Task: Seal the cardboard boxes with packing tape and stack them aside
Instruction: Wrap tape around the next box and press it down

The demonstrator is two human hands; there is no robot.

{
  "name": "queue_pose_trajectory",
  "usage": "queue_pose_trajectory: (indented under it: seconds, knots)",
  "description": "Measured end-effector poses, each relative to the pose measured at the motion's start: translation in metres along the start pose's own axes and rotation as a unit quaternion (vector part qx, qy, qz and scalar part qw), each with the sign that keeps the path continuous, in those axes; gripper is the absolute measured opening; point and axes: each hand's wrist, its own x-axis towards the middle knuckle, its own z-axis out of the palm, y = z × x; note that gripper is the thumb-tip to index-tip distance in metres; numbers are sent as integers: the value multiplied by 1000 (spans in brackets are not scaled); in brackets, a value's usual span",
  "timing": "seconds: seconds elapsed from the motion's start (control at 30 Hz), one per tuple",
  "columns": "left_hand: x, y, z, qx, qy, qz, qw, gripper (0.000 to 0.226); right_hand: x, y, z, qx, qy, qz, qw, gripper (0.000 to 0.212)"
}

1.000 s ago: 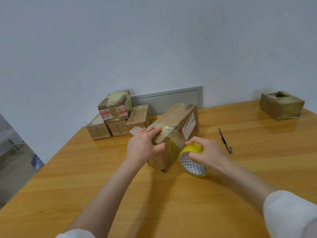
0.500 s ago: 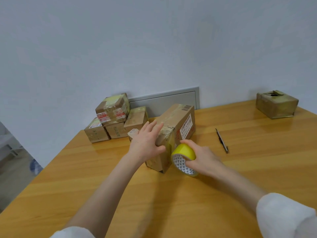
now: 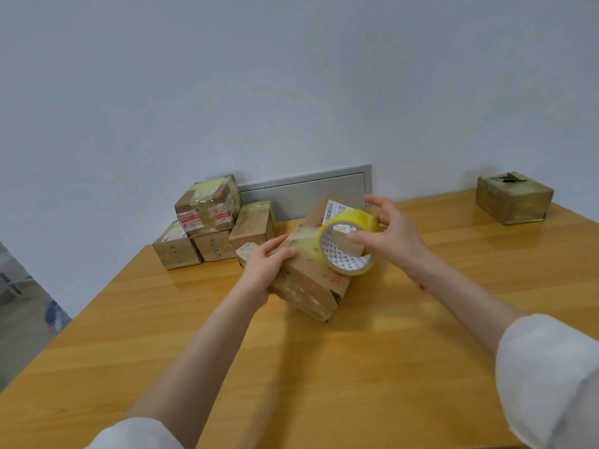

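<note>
A long cardboard box (image 3: 311, 280) is tilted up above the wooden table (image 3: 324, 367) at its middle. My left hand (image 3: 264, 267) grips the box's left end. The yellow tape roll (image 3: 348, 246) sits against the box's upper face, and my right hand (image 3: 389, 236) holds it, thumb inside the core and fingers spread over the rim. A strip of tape runs over the box near the roll. A stack of several taped boxes (image 3: 210, 222) stands at the back left against the wall.
One more small taped box (image 3: 515, 197) sits at the table's far right corner. A grey wall panel (image 3: 304, 192) is behind the boxes. The table's left edge drops to the floor (image 3: 22, 319).
The box has been lifted and turned over from lying on the table. My right hand carried the tape roll from the box's lower front side up onto its top. The pen on the table is now hidden.
</note>
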Motion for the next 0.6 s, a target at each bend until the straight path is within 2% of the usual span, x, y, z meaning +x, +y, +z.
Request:
queue_pose_trajectory:
  seconds: [0.07,0.1,0.13,0.17,0.23,0.3,0.37,0.43,0.6]
  knots:
    - [-1,-11,-3,-22,-8,-40,999,40,-3,-5,7,-14,-51,-16,998,66]
    - [-1,-17,-5,8,6,-27,1000,42,-6,-4,14,-40,-72,-27,996,65]
    - [-1,-24,-6,84,37,13,996,47,-9,-1,21,-63,-84,-38,994,65]
    - [0,-29,-7,197,76,68,975,57,-10,0,27,-76,-84,-46,993,66]
    - [-4,-36,-1,393,115,158,899,90,-6,0,37,-82,-66,-51,993,67]
    - [-8,-40,12,474,76,167,861,121,-1,-3,45,-91,-58,-55,993,67]
    - [-8,-46,20,495,55,133,857,132,2,-3,53,-101,-69,-58,991,70]
    - [-4,-49,20,495,65,108,860,131,4,-1,60,-115,-83,-62,988,74]
    - [0,-49,18,526,78,118,839,127,7,-7,56,-158,-71,-80,982,74]
